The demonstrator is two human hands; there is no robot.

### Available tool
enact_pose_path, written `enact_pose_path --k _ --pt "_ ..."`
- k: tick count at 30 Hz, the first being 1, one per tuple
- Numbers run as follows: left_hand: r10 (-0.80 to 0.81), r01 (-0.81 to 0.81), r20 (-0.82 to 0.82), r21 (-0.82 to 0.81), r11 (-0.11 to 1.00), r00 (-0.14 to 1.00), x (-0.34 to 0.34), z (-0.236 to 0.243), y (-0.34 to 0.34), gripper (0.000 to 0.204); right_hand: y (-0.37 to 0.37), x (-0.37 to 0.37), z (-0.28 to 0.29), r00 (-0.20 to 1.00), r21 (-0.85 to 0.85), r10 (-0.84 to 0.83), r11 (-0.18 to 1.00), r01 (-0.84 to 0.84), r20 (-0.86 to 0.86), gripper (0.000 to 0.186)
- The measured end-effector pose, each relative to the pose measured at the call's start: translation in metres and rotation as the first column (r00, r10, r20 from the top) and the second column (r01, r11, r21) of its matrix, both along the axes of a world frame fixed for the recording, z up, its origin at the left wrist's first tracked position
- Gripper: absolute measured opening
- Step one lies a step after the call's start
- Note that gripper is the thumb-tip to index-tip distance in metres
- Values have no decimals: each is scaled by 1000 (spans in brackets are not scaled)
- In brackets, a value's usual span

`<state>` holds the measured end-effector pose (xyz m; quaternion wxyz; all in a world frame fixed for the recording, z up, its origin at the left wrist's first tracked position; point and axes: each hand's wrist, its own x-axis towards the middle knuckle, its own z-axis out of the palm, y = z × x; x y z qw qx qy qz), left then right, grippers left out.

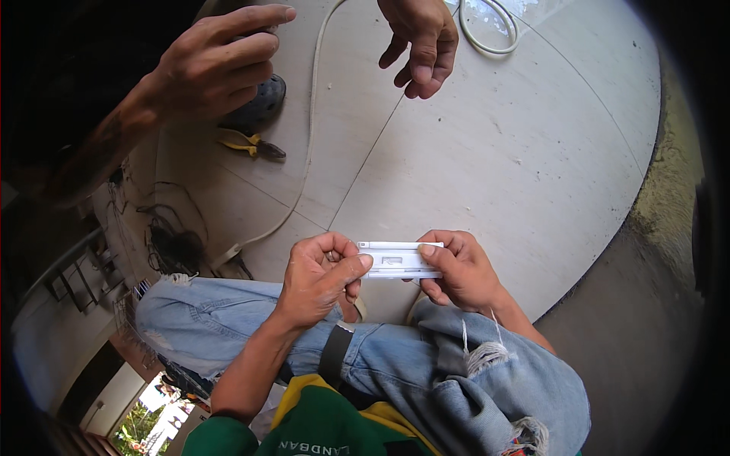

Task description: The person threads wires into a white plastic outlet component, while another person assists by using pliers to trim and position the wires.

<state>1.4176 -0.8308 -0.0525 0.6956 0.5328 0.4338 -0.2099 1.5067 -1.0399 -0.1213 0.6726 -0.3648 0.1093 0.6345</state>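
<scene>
Both my hands hold a slim white rectangular plastic plate (391, 251), with raised long edges and a small recessed window in its middle. It looks like an electrical fitting, but its exact kind is not clear. My left hand (313, 280) pinches the left end, thumb on top and fingers curled beneath. At the other end, my right hand (461, 272) grips with the thumb across the face and the fingers behind. The plate is held level above my lap, and its underside is hidden.
Across from me, a co-worker's hand (217, 64) reaches in; another hand (426, 45) hangs at the top. Pliers with yellow handles (247, 143) lie on the pale tiled floor (487, 167) near a dark shoe (262, 105). White cable (312, 114), its coil (492, 52) and tangled dark wires (175, 237) lie around.
</scene>
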Motion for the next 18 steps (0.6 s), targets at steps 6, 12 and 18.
enact_pose_path --k 6,12,18 --pt "8 -9 29 27 1000 1000 -5 -5 -1 16 7 4 8 974 -64 33 997 -48 -225 19" --pt "23 -24 39 39 999 999 -4 -8 -5 14 8 0 5 944 -120 -37 993 -2 -327 9" --pt "75 -74 16 -67 995 997 -4 -12 -6 20 12 -2 3 947 -144 -79 989 34 -313 10"
